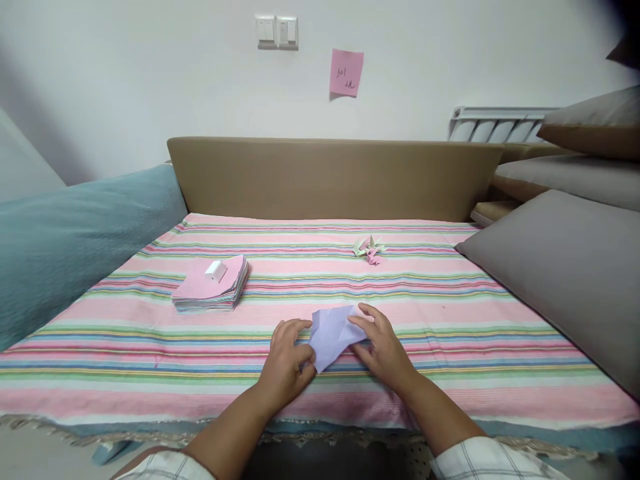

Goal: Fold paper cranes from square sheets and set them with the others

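A creased sheet of lavender origami paper [332, 335] is between my two hands, just above or on the striped cloth near its front edge. My left hand [287, 360] pinches the paper's left side with thumb and fingers. On the opposite side, my right hand [381, 347] grips the right corner, its fingers over the top and the thumb beneath. The underside of the sheet is hidden. Farther back lie several small folded paper figures [371, 249], pale green and pink, close together.
A stack of coloured paper squares [210, 287] with a small white block [216, 271] on top sits at the left. The striped cloth [300, 267] covers the seat. Grey cushions [560, 280] line the right; a blue-covered armrest [90, 233] stands left. A pink note [346, 73] is on the wall.
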`<state>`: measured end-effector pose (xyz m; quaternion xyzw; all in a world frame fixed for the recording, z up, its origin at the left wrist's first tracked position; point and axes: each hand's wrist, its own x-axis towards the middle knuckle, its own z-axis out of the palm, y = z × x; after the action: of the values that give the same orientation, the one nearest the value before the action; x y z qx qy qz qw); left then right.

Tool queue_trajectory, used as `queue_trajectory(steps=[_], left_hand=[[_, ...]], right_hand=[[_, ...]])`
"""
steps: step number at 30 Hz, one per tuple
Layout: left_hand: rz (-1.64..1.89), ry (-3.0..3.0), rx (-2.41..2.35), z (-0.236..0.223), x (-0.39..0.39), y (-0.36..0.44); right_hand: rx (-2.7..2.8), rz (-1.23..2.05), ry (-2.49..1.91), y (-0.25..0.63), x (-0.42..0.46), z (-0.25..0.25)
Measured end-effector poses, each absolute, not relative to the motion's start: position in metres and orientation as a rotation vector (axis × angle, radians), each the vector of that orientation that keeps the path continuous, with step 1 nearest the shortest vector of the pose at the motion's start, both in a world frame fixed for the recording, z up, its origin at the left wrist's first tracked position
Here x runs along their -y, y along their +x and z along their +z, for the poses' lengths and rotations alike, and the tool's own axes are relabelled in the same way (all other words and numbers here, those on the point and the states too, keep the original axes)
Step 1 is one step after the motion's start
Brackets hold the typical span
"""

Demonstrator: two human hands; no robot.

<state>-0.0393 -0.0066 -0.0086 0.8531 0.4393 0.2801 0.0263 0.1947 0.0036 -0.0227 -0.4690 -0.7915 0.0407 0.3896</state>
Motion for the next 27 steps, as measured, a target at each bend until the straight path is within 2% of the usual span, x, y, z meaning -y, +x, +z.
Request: queue_trajectory(steps=[8, 17, 27], left_hand=[[0.913, 2.759, -1.474, -0.008, 0.003, -0.044], [0.761, 2.891, -1.596, -0.003, -0.010, -0.061], [0.583, 2.697, -1.530, 0.001, -0.015, -0.072]], right_hand=[[2.081, 0.152, -1.105, 0.198, -0.006, -0.024], [2.179, 0.230, -0.976, 0.196, -0.005, -0.025], [2.234, 0.390, -1.152, 0.209, -0.010, -0.030]])
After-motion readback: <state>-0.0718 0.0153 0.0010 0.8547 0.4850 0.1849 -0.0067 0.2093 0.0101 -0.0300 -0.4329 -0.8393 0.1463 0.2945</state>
